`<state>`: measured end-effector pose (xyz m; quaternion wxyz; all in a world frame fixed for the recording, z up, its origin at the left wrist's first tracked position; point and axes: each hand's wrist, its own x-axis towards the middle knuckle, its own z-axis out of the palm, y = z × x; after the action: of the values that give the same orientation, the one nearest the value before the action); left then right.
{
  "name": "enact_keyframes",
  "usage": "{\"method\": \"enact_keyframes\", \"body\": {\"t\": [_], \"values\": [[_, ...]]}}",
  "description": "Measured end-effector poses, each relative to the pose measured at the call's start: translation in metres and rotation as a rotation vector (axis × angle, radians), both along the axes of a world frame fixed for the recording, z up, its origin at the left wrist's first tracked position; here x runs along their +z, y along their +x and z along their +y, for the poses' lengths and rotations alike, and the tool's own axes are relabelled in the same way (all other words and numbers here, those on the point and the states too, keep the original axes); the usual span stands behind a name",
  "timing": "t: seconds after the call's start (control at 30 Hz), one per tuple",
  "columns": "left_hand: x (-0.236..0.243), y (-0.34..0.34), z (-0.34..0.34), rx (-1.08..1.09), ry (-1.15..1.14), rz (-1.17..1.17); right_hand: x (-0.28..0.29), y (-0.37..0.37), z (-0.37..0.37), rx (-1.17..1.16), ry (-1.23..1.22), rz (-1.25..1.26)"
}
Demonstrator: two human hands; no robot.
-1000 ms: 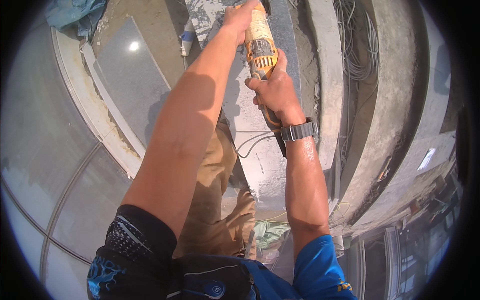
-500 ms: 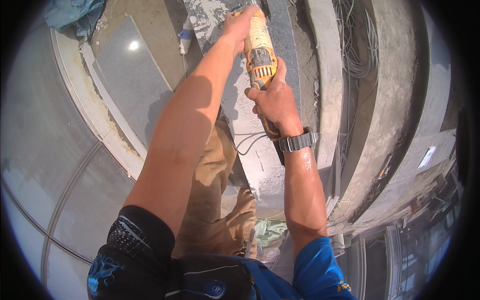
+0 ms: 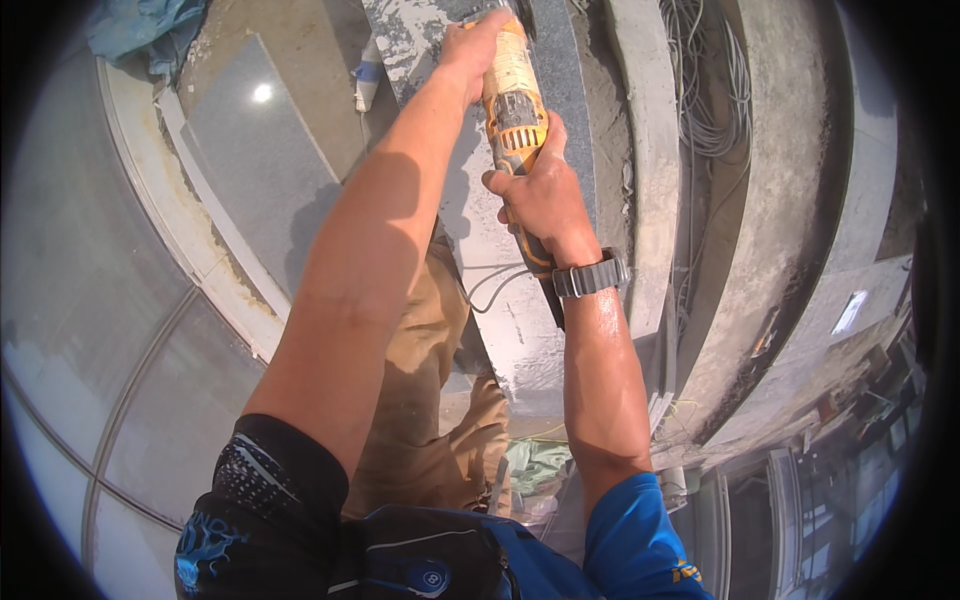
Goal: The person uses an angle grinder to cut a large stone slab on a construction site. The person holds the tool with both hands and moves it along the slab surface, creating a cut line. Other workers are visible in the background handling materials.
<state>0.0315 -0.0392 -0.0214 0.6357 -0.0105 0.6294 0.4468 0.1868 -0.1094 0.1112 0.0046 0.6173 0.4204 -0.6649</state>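
Plainly two-handed hold: left grip (image 3: 475, 52) wrapped round far end of yellow angle grinder (image 3: 515, 115), right grip (image 3: 548, 195) clasping near handle. Grinder over grey stone slab (image 3: 572, 125); contact out of view. Best: firm wrists, even pressure, power cord (image 3: 484, 311) trailing near side.

Cables (image 3: 712, 135) and rough concrete (image 3: 775, 190) suggest a building site.

Two hands show: one left hand (image 3: 470, 55) and one right hand (image 3: 548, 195). There are one power tool (image 3: 516, 105), one wristband (image 3: 591, 276), two sleeves (image 3: 638, 535), two grey slabs (image 3: 245, 120), one blue sheet (image 3: 148, 28), one green sheet (image 3: 537, 464) and one cable tangle (image 3: 715, 95), its loops too jumbled to count.
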Motion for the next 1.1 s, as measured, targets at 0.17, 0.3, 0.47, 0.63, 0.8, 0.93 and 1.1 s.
{"method": "enact_keyframes", "body": {"t": [0.17, 0.3, 0.47, 0.63, 0.8, 0.93, 1.1], "values": [[-0.005, 0.002, -0.002, 0.005, -0.003, -0.001, -0.006, -0.001, 0.005, 0.005, 0.038, 0.012], [-0.008, 0.004, -0.001, 0.004, -0.001, 0.004, -0.01, -0.004, 0.012, 0.016, 0.044, -0.003], [-0.01, 0.005, -0.003, -0.002, -0.008, 0.014, -0.013, -0.006, 0.02, 0.012, 0.017, -0.003], [-0.007, 0.006, -0.004, -0.003, -0.008, 0.027, -0.007, 0.001, 0.007, 0.048, 0.039, -0.038], [0.0, 0.008, -0.006, -0.001, -0.006, 0.043, 0.002, 0.012, -0.008, 0.038, 0.039, -0.022], [0.007, 0.014, -0.016, -0.004, -0.024, 0.042, 0.004, 0.017, -0.02, 0.043, 0.039, -0.036], [0.028, 0.034, -0.019, 0.01, -0.088, 0.182, 0.008, 0.024, -0.024, 0.022, 0.02, -0.03]]}}
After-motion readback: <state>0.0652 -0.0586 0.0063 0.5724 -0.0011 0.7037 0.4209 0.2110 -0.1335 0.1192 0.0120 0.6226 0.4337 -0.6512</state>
